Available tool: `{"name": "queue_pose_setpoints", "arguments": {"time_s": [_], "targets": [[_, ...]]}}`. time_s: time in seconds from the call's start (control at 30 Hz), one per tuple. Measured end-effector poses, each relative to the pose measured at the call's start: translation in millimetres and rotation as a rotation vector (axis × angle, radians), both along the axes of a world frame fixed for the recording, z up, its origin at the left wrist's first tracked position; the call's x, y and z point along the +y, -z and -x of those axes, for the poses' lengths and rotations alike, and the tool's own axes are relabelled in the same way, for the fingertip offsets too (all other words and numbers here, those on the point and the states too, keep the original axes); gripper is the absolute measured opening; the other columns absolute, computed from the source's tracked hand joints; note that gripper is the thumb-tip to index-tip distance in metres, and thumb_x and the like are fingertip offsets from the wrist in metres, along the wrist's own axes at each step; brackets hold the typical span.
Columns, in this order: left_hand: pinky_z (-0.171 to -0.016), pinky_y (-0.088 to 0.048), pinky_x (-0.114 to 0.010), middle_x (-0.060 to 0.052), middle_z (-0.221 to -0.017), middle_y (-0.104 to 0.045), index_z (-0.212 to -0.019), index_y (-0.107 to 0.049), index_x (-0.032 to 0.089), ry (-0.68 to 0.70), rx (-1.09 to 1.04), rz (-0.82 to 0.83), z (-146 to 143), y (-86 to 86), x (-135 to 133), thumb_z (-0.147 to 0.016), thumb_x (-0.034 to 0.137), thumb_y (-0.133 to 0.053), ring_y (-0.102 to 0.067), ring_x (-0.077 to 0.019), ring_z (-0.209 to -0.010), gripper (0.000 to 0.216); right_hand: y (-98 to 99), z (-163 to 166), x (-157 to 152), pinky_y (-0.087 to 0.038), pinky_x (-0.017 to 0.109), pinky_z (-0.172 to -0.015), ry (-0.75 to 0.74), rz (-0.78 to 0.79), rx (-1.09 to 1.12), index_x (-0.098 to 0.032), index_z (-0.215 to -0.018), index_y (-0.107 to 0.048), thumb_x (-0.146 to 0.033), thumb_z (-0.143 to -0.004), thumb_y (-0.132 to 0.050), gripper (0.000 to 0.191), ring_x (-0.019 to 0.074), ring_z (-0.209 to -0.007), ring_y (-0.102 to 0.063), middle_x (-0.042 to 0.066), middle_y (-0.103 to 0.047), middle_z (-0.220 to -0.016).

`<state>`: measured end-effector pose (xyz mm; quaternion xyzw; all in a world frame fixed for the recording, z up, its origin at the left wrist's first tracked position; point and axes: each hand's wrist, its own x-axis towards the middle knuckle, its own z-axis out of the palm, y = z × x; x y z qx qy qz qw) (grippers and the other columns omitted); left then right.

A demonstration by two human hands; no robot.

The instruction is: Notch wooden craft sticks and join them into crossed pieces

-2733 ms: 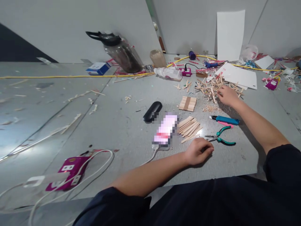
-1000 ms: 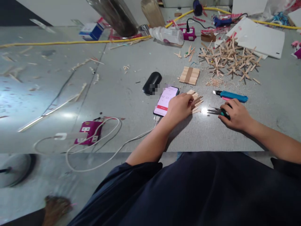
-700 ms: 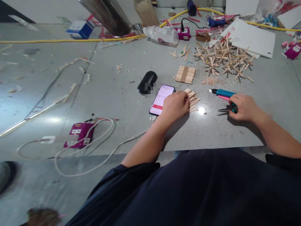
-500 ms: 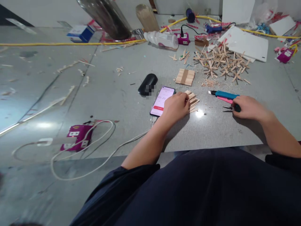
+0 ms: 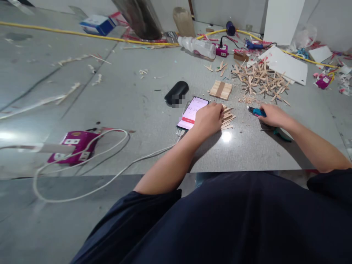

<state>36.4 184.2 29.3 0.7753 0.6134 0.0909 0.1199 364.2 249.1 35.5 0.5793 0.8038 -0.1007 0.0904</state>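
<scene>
My left hand [image 5: 209, 118] lies with curled fingers over a small bunch of flat wooden craft sticks [image 5: 228, 116], whose ends fan out to its right. A lit phone [image 5: 189, 114] showing a timer is partly under that hand's wrist side. My right hand [image 5: 272, 115] is closed over a blue utility knife [image 5: 257, 111], its tip pointing left and the rear part hidden by the hand. Just below it on the table lie pliers with dark green handles [image 5: 283, 135]. A banded bundle of craft sticks [image 5: 220, 90] sits beyond my left hand.
Crossed stick pieces form a heap [image 5: 260, 79] at the back right, with small chips [image 5: 247, 99] before it. A black case [image 5: 177, 91] lies left of the phone. A white cable [image 5: 148, 157] loops to a purple power strip [image 5: 77, 145]. A clear bottle [image 5: 198, 48] lies farther back.
My right hand has moved from the pliers up onto the utility knife, leaving the pliers on the table. My left hand stays over the sticks. The view has shifted slightly.
</scene>
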Motion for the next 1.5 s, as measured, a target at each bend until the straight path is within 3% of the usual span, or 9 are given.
{"name": "queue_pose_setpoints", "arguments": {"time_s": [0.2,0.4,0.63,0.83,0.93,1.07,1.27,1.37,1.5], "targets": [[-0.093,-0.052,-0.042,-0.016,-0.133,-0.083,-0.126,-0.078,0.021,-0.008,-0.088,-0.046,-3,-2.8,3,-0.112,0.022,-0.058,-0.075,-0.0322,-0.119,0.024,5.3,0,15,-0.051,0.043,-0.077,-0.002,0.006,-0.06,-0.026,-0.103,-0.076,-0.038,-0.09,-0.086,0.02,0.0361,-0.098,-0.075,0.016,-0.084,-0.106],[-0.095,-0.052,-0.042,-0.014,-0.128,-0.082,-0.121,-0.078,0.023,0.036,-0.156,-0.1,0,3.9,11,-0.111,0.023,-0.06,-0.074,-0.0312,-0.115,0.021,11.1,0,14,-0.053,0.044,-0.078,-0.024,-0.122,-0.041,-0.025,-0.122,-0.075,-0.032,-0.091,-0.083,0.033,0.0368,-0.101,-0.075,0.018,-0.084,-0.117],[-0.09,-0.05,-0.04,-0.013,-0.115,-0.083,-0.111,-0.082,0.022,0.322,-0.057,-0.018,-20,0.0,-6,-0.098,0.011,-0.068,-0.075,-0.0307,-0.107,0.022,14.5,-10,10,-0.055,0.046,-0.085,-0.058,-0.218,0.04,-0.023,-0.106,-0.078,-0.032,-0.1,-0.074,0.011,0.0388,-0.106,-0.077,0.018,-0.084,-0.113],[-0.094,-0.053,-0.042,-0.014,-0.106,-0.085,-0.103,-0.088,0.02,0.537,0.021,0.06,-72,6.0,-30,-0.094,0.011,-0.069,-0.077,-0.0306,-0.101,0.023,13.8,-35,16,-0.059,0.052,-0.104,0.063,-0.405,0.21,-0.018,-0.126,-0.077,-0.029,-0.106,-0.06,0.029,0.041,-0.123,-0.076,0.022,-0.08,-0.125],[-0.092,-0.053,-0.043,-0.015,-0.105,-0.086,-0.103,-0.089,0.018,0.517,0.06,0.083,-83,10.7,-15,-0.092,0.01,-0.07,-0.078,-0.0313,-0.1,0.024,16.8,-54,23,-0.06,0.059,-0.11,0.181,-0.603,0.393,-0.018,-0.128,-0.075,-0.034,-0.108,-0.057,0.031,0.0415,-0.123,-0.075,0.021,-0.077,-0.123],[-0.087,-0.053,-0.042,-0.015,-0.102,-0.086,-0.103,-0.091,0.02,0.408,0.075,0.087,-93,13.5,29,-0.09,0.011,-0.07,-0.077,-0.0311,-0.096,0.026,24.4,-80,29,-0.059,0.07,-0.112,0.317,-0.822,0.562,-0.021,-0.13,-0.075,-0.041,-0.11,-0.052,0.036,0.0422,-0.118,-0.073,0.019,-0.073,-0.118],[-0.097,-0.054,-0.041,-0.012,-0.101,-0.083,-0.102,-0.09,0.021,0.289,0.052,0.043,-106,-2.8,88,-0.091,0.007,-0.067,-0.074,-0.03,-0.104,0.029,36.8,-99,23,-0.052,0.074,-0.117,0.329,-0.816,0.557,-0.019,-0.144,-0.074,-0.046,-0.116,-0.042,0.05,0.0487,-0.136,-0.065,0.027,-0.067,-0.133],[-0.099,-0.052,-0.038,-0.008,-0.102,-0.082,-0.097,-0.088,0.023,0.371,0.006,0.059,-88,-14.7,71,-0.088,0.005,-0.071,-0.074,-0.0268,-0.103,0.026,45.3,-97,22,-0.05,0.072,-0.116,0.277,-0.802,0.571,-0.022,-0.139,-0.072,-0.046,-0.119,-0.041,0.045,0.0473,-0.133,-0.064,0.028,-0.071,-0.134],[-0.088,-0.05,-0.036,-0.004,-0.088,-0.08,-0.084,-0.084,0.027,0.702,-0.102,0.202,-41,-12.9,-6,-0.089,0.007,-0.072,-0.071,-0.0225,-0.088,0.024,56.2,-91,28,-0.05,0.069,-0.118,0.235,-0.82,0.605,-0.021,-0.127,-0.07,-0.049,-0.118,-0.041,0.041,0.0453,-0.13,-0.063,0.032,-0.072,-0.133]]}}
